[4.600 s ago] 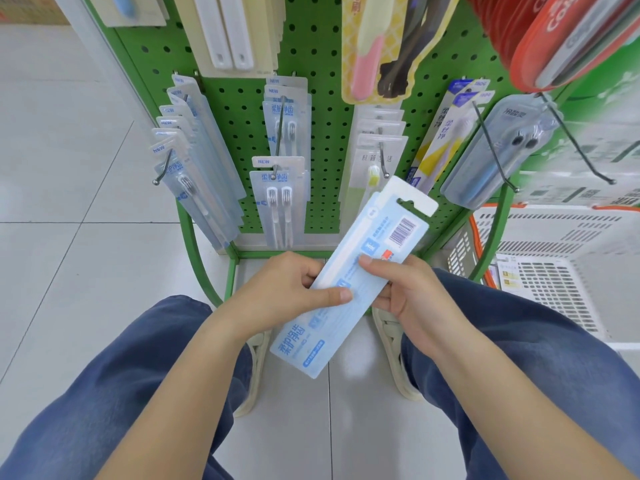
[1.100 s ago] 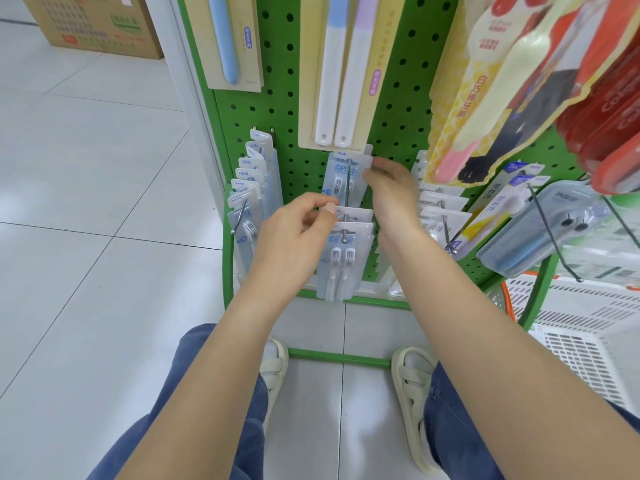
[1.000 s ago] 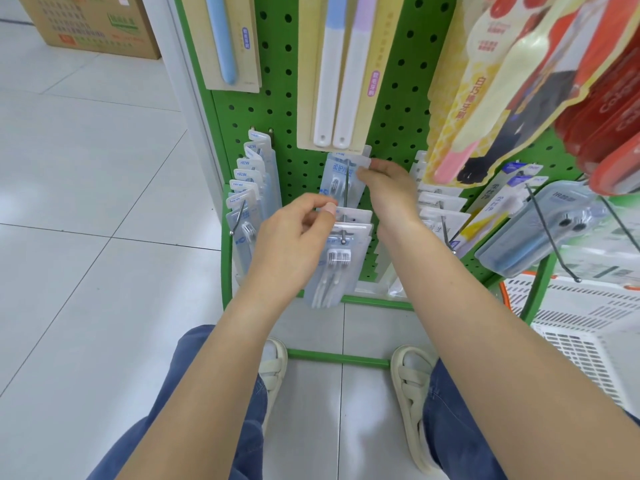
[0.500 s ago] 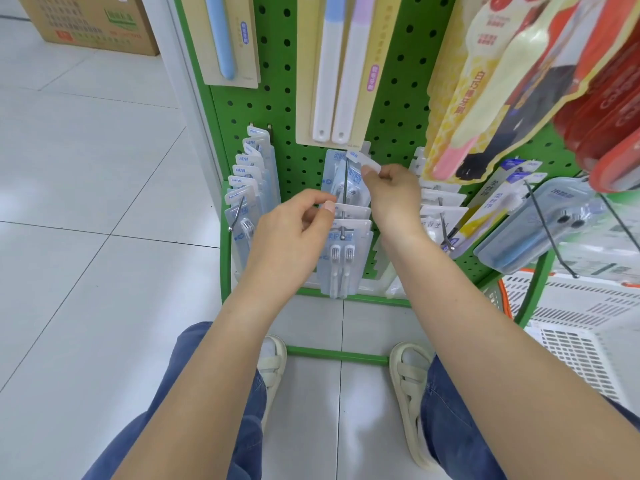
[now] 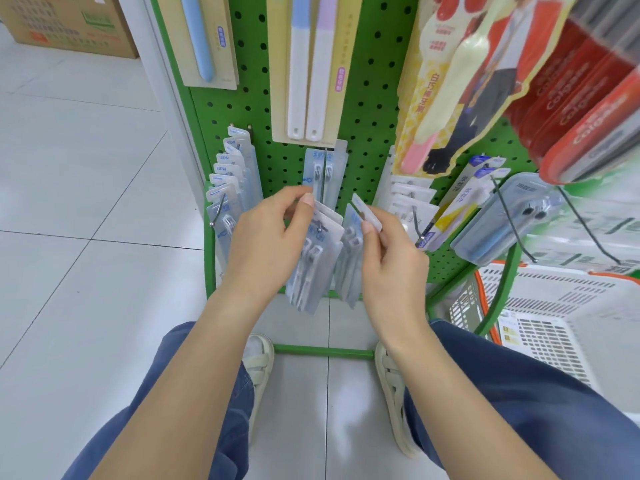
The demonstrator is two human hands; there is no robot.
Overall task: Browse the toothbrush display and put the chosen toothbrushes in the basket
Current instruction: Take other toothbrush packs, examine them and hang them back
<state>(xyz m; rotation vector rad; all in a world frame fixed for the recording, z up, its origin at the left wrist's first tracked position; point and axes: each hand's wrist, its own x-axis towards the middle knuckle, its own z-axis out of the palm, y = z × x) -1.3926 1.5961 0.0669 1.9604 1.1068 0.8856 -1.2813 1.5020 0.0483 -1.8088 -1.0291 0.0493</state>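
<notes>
White floor tiles [image 5: 86,209] spread out under me, and a cardboard box [image 5: 69,26] sits on them at the far left, behind the green pegboard stand [image 5: 374,109] I am crouched before. My left hand [image 5: 266,244] is up at the middle hook, thumb and fingers curled and pinching the top card of the front pack of toothbrushes [image 5: 311,268] hanging there; that pack tilts out from the board, its lower end swung toward me. My right hand [image 5: 388,258] pinches the white header tab of a second toothbrush pack [image 5: 351,258] between thumb and forefinger, and this pack hangs down from my grip just beside the ones on the hook, off to their right. Whether it touches them I cannot tell. Behind both, higher on the board, another clear pack [image 5: 325,168] hangs on its own peg. To the left a row of blister packs [image 5: 232,181] fans out along a hook; to the right more white packs [image 5: 412,202], a yellow-and-blue pack [image 5: 460,206] and a clear travel case [image 5: 502,220] hang on wire hooks. Above are tall beige cards with pastel brushes [image 5: 308,64], a yellow pack with a pink handle [image 5: 436,98] and red packs [image 5: 588,88]. The basket [image 5: 561,303], white with an orange rim, stands on the floor at my right, just behind the stand's green leg, well apart from both hands. My blue trouser legs [image 5: 519,403] and pale sandals [image 5: 258,362] show at the bottom.
</notes>
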